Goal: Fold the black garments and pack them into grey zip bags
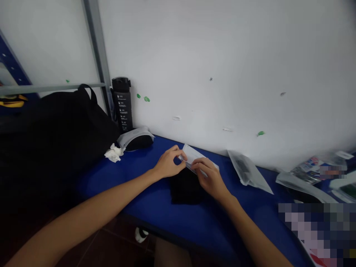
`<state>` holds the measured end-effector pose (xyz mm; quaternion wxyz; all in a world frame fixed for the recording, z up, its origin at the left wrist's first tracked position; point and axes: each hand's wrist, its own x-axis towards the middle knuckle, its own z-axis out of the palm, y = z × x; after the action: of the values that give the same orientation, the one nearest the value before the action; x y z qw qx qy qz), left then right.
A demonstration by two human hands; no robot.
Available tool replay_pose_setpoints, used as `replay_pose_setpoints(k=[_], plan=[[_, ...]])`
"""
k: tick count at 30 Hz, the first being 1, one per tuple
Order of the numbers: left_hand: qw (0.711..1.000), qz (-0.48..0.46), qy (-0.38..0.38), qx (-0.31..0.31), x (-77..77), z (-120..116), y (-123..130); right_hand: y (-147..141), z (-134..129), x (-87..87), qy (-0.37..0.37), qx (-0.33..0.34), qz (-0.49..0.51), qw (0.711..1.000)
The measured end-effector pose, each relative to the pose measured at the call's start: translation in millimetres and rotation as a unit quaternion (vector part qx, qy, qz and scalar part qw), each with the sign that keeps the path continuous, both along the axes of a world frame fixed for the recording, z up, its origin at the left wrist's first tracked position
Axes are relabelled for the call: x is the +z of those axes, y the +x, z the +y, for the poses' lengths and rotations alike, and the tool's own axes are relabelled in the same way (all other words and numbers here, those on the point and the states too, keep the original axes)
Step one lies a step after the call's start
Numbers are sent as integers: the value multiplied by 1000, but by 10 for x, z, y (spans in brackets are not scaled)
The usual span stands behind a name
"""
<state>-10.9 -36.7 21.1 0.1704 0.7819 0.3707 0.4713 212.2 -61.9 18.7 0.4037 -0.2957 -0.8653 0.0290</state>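
Observation:
A pale, frosted-looking plastic bag lies near the back of the blue table. My left hand pinches its near edge between thumb and forefinger. On the same edge, further right, my right hand has its fingers closed, partly covering the bag. Directly in front of the bag is a black folded cloth, below both hands. Whether the cloth's far end sits inside the bag or only against it, I cannot tell.
The blue table meets a white wall. At left stand a black bag and a black bottle, with a crumpled tissue and a frosted pouch nearby. More frosted bags lie at right.

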Motion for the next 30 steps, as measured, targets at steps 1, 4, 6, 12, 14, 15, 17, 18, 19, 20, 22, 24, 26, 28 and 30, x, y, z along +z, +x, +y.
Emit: replay_pose_setpoints(k=[1, 4, 6, 12, 14, 15, 17, 18, 19, 20, 22, 24, 26, 28, 30], plan=[[999, 6, 27, 18, 19, -14, -5, -3, 0, -8, 8, -2, -6, 1000], [994, 37, 92, 44, 73, -24, -31, -1, 8, -32, 34, -10, -6, 999], [992, 71, 104, 19, 94, -13, -49, 5, 16, -46, 50, -14, 7, 999], [985, 94, 99, -106, 52, 5, -49, -8, 17, -44, 76, -3, 33, 997], [983, 112, 110, -97, 33, -2, -32, -18, 6, -18, 79, -3, 43, 996], [982, 123, 113, -84, 29, -8, -23, -21, -4, -1, 82, -4, 47, 995], [982, 147, 109, -55, 30, -24, -3, -26, -32, 41, 94, -11, 48, 994], [981, 158, 102, -40, 33, -32, 4, -28, -50, 63, 98, -17, 44, 994], [982, 164, 93, -22, 37, -37, 9, -31, -71, 84, 98, -26, 37, 994], [983, 165, 83, -2, 40, -36, 9, -36, -95, 104, 91, -32, 27, 995], [986, 149, 62, 47, 44, -14, -8, -54, -142, 134, 45, -18, -3, 999], [987, 123, 37, 93, 41, 34, -49, -80, -183, 151, -34, 28, -51, 998], [987, 104, 14, 125, 33, 95, -101, -102, -210, 161, -112, 73, -105, 985], [985, 95, -2, 140, 19, 146, -144, -106, -224, 171, -160, 94, -140, 973], [985, 91, -11, 143, 1, 177, -167, -87, -231, 183, -188, 99, -153, 965]])
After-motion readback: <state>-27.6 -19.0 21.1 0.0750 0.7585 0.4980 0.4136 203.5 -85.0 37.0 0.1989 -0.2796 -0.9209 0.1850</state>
